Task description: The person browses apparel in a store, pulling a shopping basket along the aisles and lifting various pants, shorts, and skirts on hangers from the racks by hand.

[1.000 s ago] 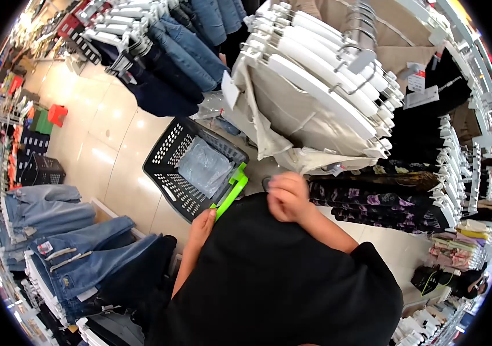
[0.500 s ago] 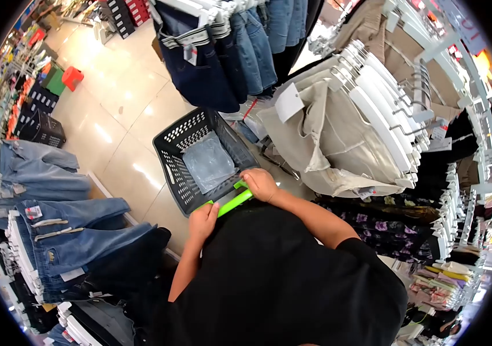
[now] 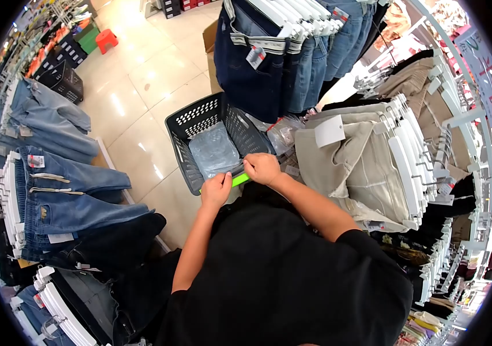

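Both fists are closed around the bright green handle (image 3: pixel 240 179) of a dark grey plastic shopping basket (image 3: pixel 202 113). My left hand (image 3: pixel 216 191) grips the handle's left part, and my right hand (image 3: pixel 262 168) grips farther right, a small gap away. The basket sits in front of my body, its walls punched with holes. At its bottom lies a flat, pale blue-grey packet (image 3: pixel 214 149) in clear plastic; what is inside it I cannot make out. My fingers hide most of the handle.
Beige trousers (image 3: pixel 338 155) on white hangers stand close to my right arm. Dark denim shorts (image 3: pixel 254 75) hang just beyond the basket. Blue jeans (image 3: pixel 73 190) line the left side. A tiled aisle (image 3: pixel 136 109) runs ahead, with a red stool (image 3: pixel 106 40) farther off.
The view has turned, and the racks around me sit differently in it. My hands and the basket appear slightly higher in the picture. Both hands still grip the handle, closer together than before.
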{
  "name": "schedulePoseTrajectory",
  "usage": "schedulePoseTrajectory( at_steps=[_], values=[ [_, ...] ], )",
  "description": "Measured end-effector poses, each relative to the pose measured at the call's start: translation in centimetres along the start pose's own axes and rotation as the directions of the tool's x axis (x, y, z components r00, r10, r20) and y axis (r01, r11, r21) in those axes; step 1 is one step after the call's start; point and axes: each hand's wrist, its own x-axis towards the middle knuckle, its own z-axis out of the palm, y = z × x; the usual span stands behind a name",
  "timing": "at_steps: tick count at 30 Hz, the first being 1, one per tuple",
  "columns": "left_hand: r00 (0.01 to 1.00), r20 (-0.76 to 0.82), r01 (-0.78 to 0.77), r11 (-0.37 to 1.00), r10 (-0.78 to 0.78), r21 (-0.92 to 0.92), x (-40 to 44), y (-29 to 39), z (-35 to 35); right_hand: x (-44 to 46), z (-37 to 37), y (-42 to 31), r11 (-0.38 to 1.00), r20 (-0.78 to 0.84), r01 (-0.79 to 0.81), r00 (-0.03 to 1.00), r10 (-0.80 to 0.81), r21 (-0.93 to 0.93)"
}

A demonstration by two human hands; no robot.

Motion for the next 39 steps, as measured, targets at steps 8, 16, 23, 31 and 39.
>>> schedulePoseTrajectory(
  at_steps=[8, 16, 23, 31, 39],
  values=[
    [0.993, -0.11, -0.04, 0.999, 0.043, 0.023, 6.2, -0.9, -0.5, 6.8, 1.4, 2.2, 1.0, 0.024, -0.007, 1.0, 0.007, 0.003],
    [0.99, -0.13, -0.059, 0.998, 0.062, 0.024, 12.2, -2.2, -2.8, 13.0, 3.4, 3.1, 0.999, -0.062, 0.032, 0.998, -0.03, 0.041],
    [0.999, 0.047, 0.007, 1.0, -0.007, 0.006, 17.6, -3.4, -5.3, 17.7, 5.3, 4.5, 0.987, -0.122, 0.082, 0.99, -0.065, 0.139],
    [0.992, 0.111, 0.062, 0.998, -0.063, 0.015, 23.4, -5.6, -7.4, 23.1, 6.7, 6.3, 0.943, -0.079, -0.009, 0.996, 0.037, 0.332],
    [0.994, 0.065, 0.09, 0.996, -0.09, 0.011, 28.0, -6.4, -10.0, 26.2, 6.2, 7.3, 0.88, -0.171, 0.094, 0.985, -0.015, 0.465]
  ],
)
